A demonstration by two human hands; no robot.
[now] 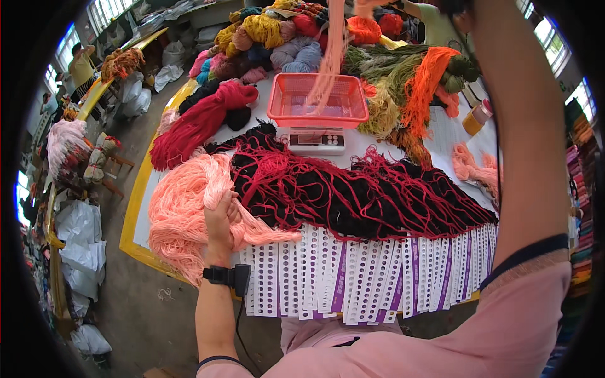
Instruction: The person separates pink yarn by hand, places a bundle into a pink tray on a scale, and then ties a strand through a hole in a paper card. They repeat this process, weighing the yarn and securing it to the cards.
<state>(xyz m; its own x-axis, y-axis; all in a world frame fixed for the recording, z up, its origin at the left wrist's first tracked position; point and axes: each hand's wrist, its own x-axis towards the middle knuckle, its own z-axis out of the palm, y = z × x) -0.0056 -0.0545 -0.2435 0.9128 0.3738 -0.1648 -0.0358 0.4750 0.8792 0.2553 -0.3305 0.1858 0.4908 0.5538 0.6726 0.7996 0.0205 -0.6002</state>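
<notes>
My left hand [222, 217] is closed around a thick peach skein of yarn [183, 201], piled at the table's left front. Loose peach strands trail from it to the right. My right arm [526, 138] is raised along the right side; its hand is mostly cut off at the top edge, fingers hidden. Peach strands [333, 57] hang from the top edge into a red plastic basket [290, 120], which stands on a white digital scale [316, 141]. A long heap of black yarn [340, 195] with crimson strands lies in front of the scale.
Perforated white and purple cards [353, 277] line the table's front edge. Crimson yarn [201, 126] lies left; green yarn [391, 82] and orange yarn [428, 88] lie right, near a yellowish jar [476, 118]. Several coloured skeins [265, 31] are heaped behind. Another person [438, 28] is across the table.
</notes>
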